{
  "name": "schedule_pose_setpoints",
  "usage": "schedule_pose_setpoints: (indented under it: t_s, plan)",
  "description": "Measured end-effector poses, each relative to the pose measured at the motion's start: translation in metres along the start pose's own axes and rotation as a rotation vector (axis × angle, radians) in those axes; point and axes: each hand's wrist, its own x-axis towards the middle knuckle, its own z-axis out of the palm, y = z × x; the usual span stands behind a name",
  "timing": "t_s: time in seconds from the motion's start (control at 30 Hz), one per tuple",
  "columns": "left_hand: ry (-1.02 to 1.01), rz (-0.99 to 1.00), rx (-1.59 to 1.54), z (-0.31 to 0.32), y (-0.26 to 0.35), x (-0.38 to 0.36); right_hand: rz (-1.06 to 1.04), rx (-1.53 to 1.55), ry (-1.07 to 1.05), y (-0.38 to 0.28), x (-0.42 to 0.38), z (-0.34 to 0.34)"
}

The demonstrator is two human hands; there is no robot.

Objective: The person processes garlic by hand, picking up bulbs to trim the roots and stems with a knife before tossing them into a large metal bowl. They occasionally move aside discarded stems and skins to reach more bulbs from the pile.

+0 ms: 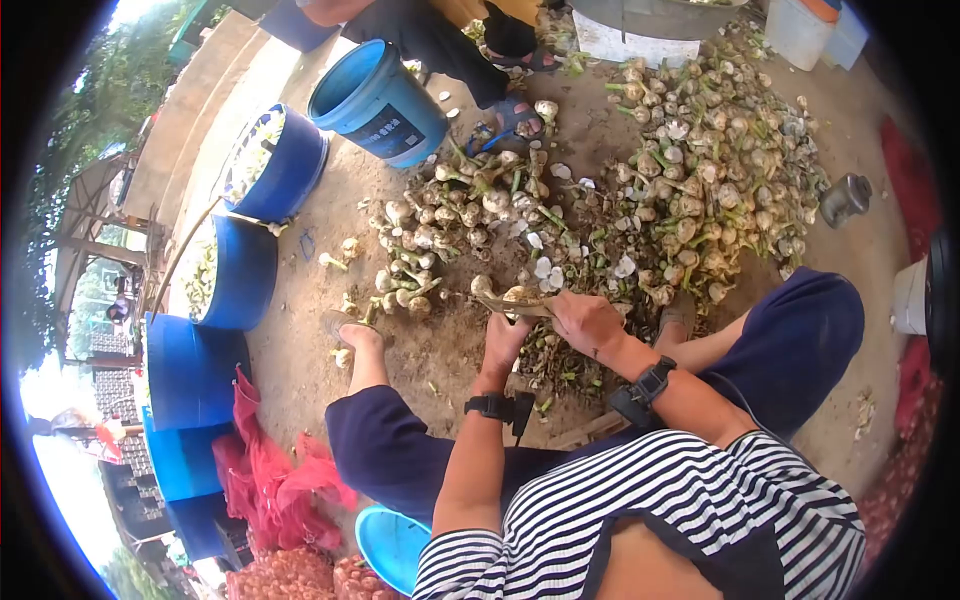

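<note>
In front of my knees, my left hand [505, 338] is closed around a garlic bulb [518, 294]. My right hand [587, 322] grips what looks like a sickle, its brownish curved blade [530, 308] reaching left across the bulb and over the left hand. The handle is mostly hidden by my fingers. Loose garlic bulbs with stems [405, 290] lie on the dirt just beyond the left hand. White peel scraps [548, 272] and cut roots are scattered under and past both hands.
A large garlic heap [720, 180] spreads ahead and right. An upright blue bucket [385, 110] stands near another person's foot [520, 118]. Blue tubs [245, 270], some filled with garlic, line the left. Red netting [275, 470] lies by my left leg; a metal can [846, 200] is at right.
</note>
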Motion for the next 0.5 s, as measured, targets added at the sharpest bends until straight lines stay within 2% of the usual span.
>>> schedule_pose_setpoints:
  t_s: [0.03,0.13,0.33,0.43,0.47,0.5]
  plan:
    - [0.041,0.077,0.039,0.003,0.006,-0.008,-0.035,-0.005,0.043,-0.001,-0.003,0.003]
    - [0.099,0.125,0.056,0.008,0.023,-0.034,-0.082,-0.001,0.086,-0.006,-0.010,0.002]
    - [0.155,0.140,0.008,0.013,0.033,-0.056,-0.062,-0.002,0.130,-0.016,-0.017,-0.004]
    - [0.103,0.121,-0.141,0.021,0.041,-0.065,0.019,-0.002,0.109,0.008,-0.029,0.009]
    - [0.061,0.113,-0.202,0.024,0.048,-0.064,0.146,-0.016,0.030,0.033,-0.040,0.020]
    - [0.041,0.223,-0.087,0.028,0.060,-0.070,0.284,-0.020,-0.050,0.061,-0.058,0.038]
